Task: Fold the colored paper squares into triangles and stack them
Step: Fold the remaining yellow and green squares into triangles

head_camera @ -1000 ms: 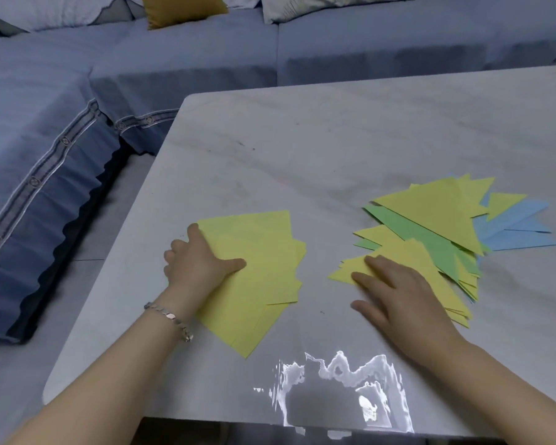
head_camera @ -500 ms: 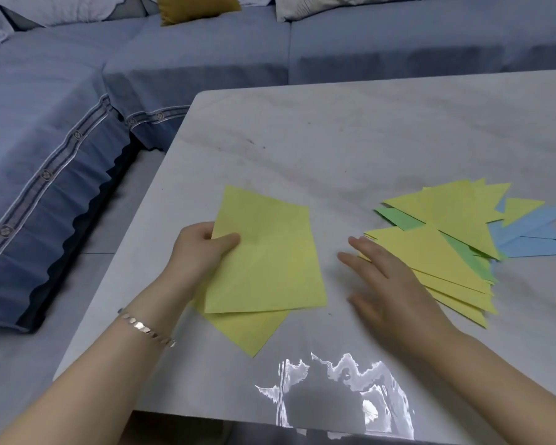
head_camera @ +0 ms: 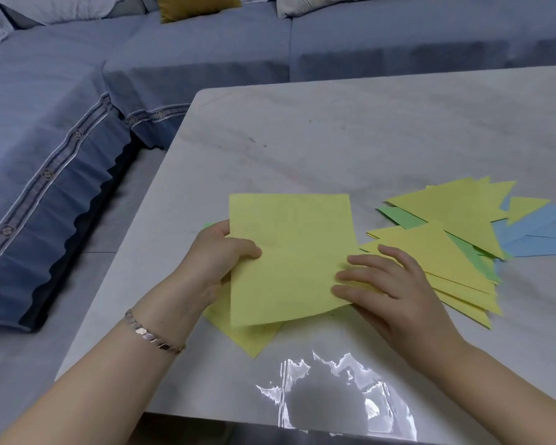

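A yellow paper square point(head_camera: 292, 252) is lifted a little above the table, flat and facing me. My left hand point(head_camera: 217, 261) pinches its left edge, thumb on top. My right hand point(head_camera: 389, 284) holds its lower right edge, fingers on top and thumb hidden beneath. Under the square lies the remaining pile of yellow squares point(head_camera: 251, 335), with a green corner point(head_camera: 210, 225) peeking out at the left. To the right a spread pile of folded triangles point(head_camera: 446, 252) holds yellow, green and blue pieces, partly under my right hand.
The grey marble table point(head_camera: 334, 139) has its left edge close to my left arm and a glossy reflection near the front edge. A blue sofa point(head_camera: 77, 123) with cushions wraps round the far and left sides.
My left hand lifted the top yellow square off the pile and turned it square to me. My right hand left the triangle pile and moved left to take the square's right edge.
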The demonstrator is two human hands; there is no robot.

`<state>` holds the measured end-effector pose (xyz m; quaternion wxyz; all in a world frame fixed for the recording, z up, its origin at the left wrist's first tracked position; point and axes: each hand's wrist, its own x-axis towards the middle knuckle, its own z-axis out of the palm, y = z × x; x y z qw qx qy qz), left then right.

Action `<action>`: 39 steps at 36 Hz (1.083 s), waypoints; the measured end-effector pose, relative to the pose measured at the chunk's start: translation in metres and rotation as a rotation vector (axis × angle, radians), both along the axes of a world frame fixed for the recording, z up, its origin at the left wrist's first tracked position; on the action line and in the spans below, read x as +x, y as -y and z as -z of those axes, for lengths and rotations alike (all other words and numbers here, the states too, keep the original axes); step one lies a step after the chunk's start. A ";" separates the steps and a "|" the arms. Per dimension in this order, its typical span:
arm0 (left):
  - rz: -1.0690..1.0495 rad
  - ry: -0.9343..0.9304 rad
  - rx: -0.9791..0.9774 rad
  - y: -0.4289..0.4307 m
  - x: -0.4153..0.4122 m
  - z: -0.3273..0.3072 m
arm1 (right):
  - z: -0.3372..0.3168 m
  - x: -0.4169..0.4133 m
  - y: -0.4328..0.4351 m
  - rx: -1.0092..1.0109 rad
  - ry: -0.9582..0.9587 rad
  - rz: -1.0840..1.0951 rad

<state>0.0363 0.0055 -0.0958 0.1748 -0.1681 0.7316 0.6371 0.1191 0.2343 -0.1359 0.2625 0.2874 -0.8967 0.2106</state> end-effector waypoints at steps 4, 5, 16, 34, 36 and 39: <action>0.041 0.100 0.023 0.001 -0.005 0.002 | 0.004 -0.001 -0.014 0.020 0.046 0.026; 0.052 0.128 0.030 0.001 -0.006 0.002 | 0.005 -0.001 -0.018 0.012 0.066 0.031; 0.080 -0.018 -0.076 -0.019 -0.008 0.000 | -0.004 0.005 -0.024 -0.271 0.395 -0.114; 0.685 -0.198 -0.013 -0.039 0.020 -0.028 | -0.030 -0.012 -0.004 -0.653 0.826 0.104; 0.596 -0.141 -0.015 -0.037 0.018 -0.028 | -0.030 -0.012 -0.003 -0.665 0.794 0.141; 0.383 -0.024 -0.093 -0.028 0.010 -0.023 | -0.027 -0.013 -0.007 -0.722 0.762 0.219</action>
